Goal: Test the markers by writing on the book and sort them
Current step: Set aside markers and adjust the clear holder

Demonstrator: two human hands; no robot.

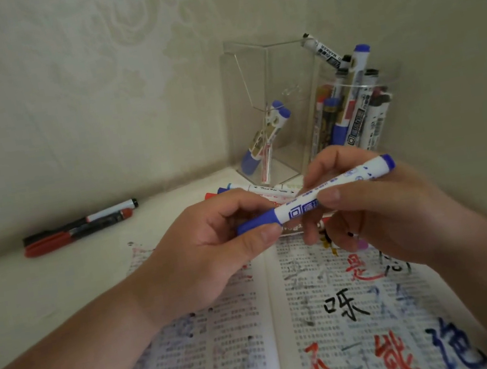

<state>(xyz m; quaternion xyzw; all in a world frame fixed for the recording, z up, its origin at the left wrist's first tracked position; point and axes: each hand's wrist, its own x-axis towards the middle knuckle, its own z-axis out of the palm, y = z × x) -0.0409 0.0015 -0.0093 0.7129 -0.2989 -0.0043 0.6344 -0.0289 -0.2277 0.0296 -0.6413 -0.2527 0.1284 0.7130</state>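
- Left grip (214, 247) is pinching the blue cap end of the blue marker (327, 189), thumb on the near side and fingers curled over the top.
- Right grip (380, 219) is closing on the same marker's white barrel, with thumb and fingertips around it.
- The marker is being held in the air above the top edge of the book (322, 316), slanting with its blue tail end higher on the right. The cap is still on.
- The book is lying open on the bench (45, 298), with black, red and blue handwritten characters showing over the print on its right page.
- A clear holder (251, 86) is standing in the wall corner behind the book, with blue-capped markers (263, 136) leaning in its left section.
- A clear cup (380, 87) on the holder's right is packed with upright markers.
- Loose markers (256, 190) are lying on the bench just behind the hands, partly hidden.
- A black and a red marker pair (82, 227) is lying side by side at far left, well apart from the book.
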